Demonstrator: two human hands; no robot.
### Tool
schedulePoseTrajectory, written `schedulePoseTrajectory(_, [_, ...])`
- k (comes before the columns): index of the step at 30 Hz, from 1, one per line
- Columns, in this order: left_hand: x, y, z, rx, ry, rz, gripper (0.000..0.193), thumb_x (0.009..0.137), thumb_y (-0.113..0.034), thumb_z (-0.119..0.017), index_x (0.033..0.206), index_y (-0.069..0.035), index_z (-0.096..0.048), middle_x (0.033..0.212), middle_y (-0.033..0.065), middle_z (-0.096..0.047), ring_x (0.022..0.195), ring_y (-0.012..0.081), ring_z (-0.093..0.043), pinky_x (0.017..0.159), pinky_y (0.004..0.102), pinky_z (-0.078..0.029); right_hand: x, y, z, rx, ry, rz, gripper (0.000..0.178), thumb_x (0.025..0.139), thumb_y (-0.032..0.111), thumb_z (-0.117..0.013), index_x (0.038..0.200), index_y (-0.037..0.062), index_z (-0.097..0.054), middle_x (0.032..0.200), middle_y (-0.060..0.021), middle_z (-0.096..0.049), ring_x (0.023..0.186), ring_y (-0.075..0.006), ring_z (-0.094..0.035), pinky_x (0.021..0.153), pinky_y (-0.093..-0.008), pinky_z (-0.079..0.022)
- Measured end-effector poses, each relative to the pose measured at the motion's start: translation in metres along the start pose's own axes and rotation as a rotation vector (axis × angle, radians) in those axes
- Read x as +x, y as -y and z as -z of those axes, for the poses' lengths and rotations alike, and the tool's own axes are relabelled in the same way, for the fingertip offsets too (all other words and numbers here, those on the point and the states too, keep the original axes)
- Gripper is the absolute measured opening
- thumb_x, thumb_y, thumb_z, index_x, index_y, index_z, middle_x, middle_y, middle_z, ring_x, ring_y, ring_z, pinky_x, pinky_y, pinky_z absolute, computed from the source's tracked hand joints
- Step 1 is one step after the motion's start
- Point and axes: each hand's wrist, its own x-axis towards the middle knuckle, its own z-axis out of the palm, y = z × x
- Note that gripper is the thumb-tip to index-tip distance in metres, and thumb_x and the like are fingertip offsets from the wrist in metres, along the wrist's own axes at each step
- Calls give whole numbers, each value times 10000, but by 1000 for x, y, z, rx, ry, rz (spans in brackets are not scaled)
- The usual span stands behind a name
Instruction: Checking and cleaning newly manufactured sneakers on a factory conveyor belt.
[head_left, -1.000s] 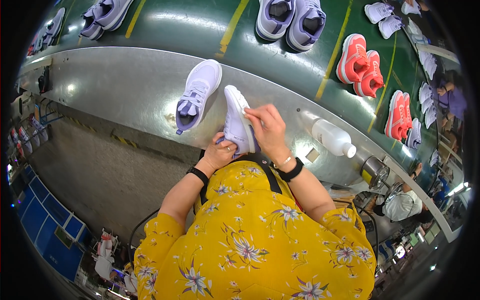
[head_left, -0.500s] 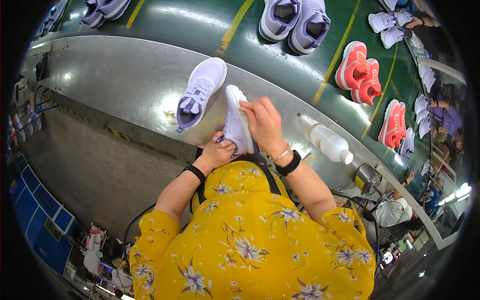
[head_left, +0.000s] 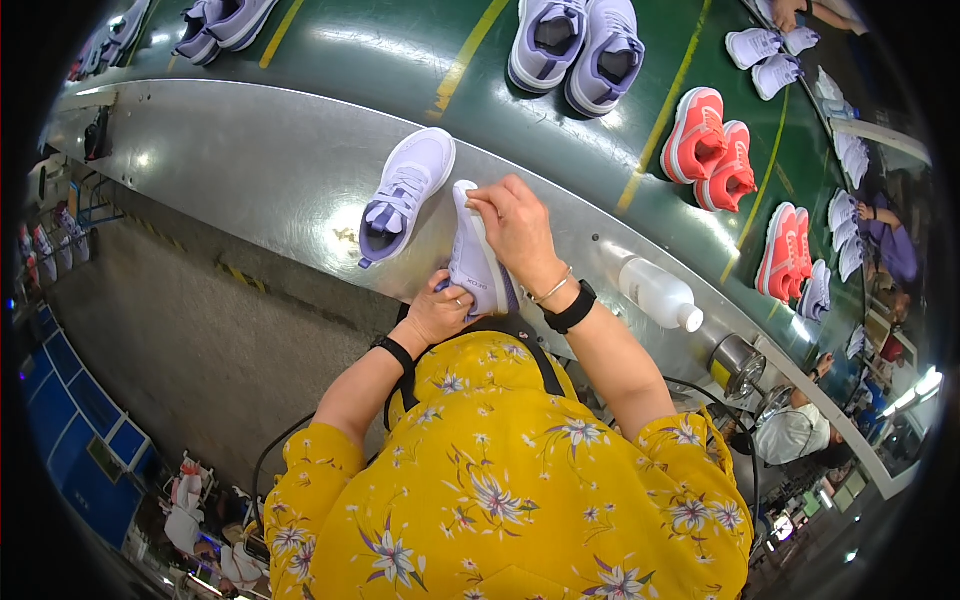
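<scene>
A lavender sneaker (head_left: 474, 262) with a white sole is tilted on its side near my body, toe pointing away. My left hand (head_left: 437, 312) is closed around its heel end. Above the sole edge near the toe, my right hand (head_left: 520, 234) has thumb and forefinger pinched together. Whether something small sits in that pinch I cannot make out. The matching lavender sneaker (head_left: 412, 190) rests upright just to the left on the metal ledge (head_left: 260, 150), apart from both hands.
A white plastic bottle (head_left: 655, 290) lies on the ledge at right, with a metal can (head_left: 737, 365) beyond it. Past the ledge, a green conveyor belt (head_left: 400, 70) carries lavender sneakers (head_left: 610, 65) and coral sneakers (head_left: 692, 135). Other people work along the far right.
My right hand has shifted up along the sole toward the toe, fingers still pinched. The left hand keeps its hold on the heel. Shoes on the belt appear slightly further left.
</scene>
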Motion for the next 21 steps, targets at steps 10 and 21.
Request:
schedulePoseTrajectory(10, [62, -24, 54, -10, 117, -212, 214, 772, -226, -783, 899, -70, -712, 976, 3, -655, 1092, 171, -575, 1089, 469, -354, -69, -2, 81, -82, 5, -214, 96, 841, 43, -733, 936, 56, -743, 804, -122, -620, 714, -295, -632, 638, -370, -512])
schedulePoseTrajectory(21, [139, -23, 116, -40, -6, -118, 488, 780, -228, -795, 1214, -62, -646, 1072, 103, -663, 1040, 292, -602, 1044, 514, -407, -155, 8, 199, -471, -734, -237, 221, 829, 16, -777, 1038, 85, -765, 881, -78, -661, 777, -194, -646, 646, -308, -521])
